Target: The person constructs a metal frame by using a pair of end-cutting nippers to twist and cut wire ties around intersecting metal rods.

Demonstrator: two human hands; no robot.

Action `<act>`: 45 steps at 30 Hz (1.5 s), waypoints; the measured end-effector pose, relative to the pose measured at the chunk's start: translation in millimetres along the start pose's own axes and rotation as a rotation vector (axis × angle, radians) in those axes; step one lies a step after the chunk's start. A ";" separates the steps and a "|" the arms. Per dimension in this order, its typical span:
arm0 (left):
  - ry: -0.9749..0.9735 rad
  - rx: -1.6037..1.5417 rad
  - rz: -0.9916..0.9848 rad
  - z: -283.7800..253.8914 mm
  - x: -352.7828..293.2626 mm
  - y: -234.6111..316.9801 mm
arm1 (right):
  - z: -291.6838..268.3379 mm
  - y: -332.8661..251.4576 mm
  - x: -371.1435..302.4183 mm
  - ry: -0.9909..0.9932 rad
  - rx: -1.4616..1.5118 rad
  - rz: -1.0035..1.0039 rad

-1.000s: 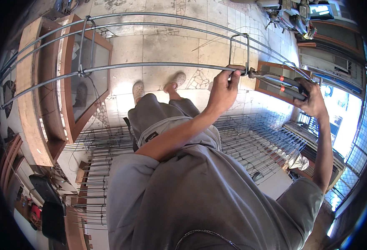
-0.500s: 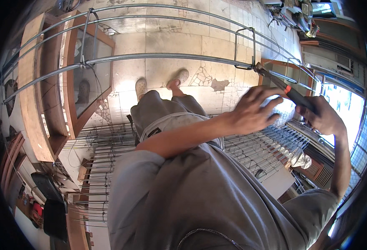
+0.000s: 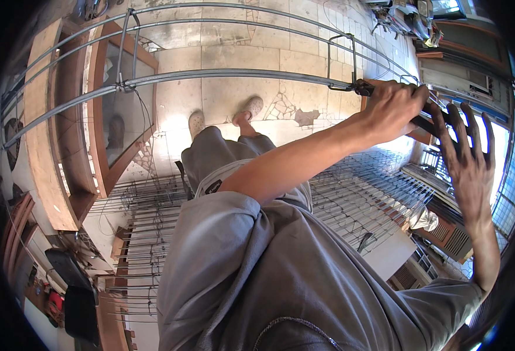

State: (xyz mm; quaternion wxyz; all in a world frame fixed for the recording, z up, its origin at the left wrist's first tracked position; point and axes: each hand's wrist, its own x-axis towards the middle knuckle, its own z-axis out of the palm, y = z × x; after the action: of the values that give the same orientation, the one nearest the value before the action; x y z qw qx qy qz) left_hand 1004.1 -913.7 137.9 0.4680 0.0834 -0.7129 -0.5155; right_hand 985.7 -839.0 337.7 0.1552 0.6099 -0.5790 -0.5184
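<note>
A cage of long steel rods with bent square stirrups runs across in front of me. My left hand is closed around a pair of dark-handled pliers. Their head is at the corner where a stirrup meets the nearest rod; whether the jaws grip wire there is too small to tell. At the far end of the handles my right hand is open, fingers spread and pointing up. Its fingers overlap the handle ends, and I cannot tell whether they touch.
A wooden frame with a glass pane stands at the left beside a wooden plank. Stacked wire-tied steel rods lie behind my body. A black chair is at lower left. Clutter sits at the far right.
My left hand has moved right and closed around the pliers. My right hand has let go of the handles and spread its fingers. The steel cage stays almost in place.
</note>
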 end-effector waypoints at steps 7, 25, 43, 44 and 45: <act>-0.165 -0.115 -0.079 -14.8 8.0 1.2 | 29.1 30.5 7.8 0.242 0.062 -0.175; -0.015 0.086 0.084 4.0 -8.8 8.3 | -22.3 17.0 27.7 -0.284 0.643 0.162; -0.062 -0.216 -0.017 -41.1 2.7 -0.6 | 19.7 25.0 32.9 0.101 0.139 -0.070; 0.019 -0.213 0.011 -52.8 -7.5 4.8 | 13.2 25.4 34.8 -0.081 0.270 0.003; 0.101 -0.209 0.038 -66.6 -19.6 11.0 | 10.4 26.0 35.2 -0.264 0.401 0.075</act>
State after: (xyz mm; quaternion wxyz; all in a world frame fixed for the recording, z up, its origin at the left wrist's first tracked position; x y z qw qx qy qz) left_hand 1068.9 -940.6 137.5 0.5191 0.0465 -0.6324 -0.5730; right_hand 955.8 -872.6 338.0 -0.0267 0.5334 -0.7078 -0.4623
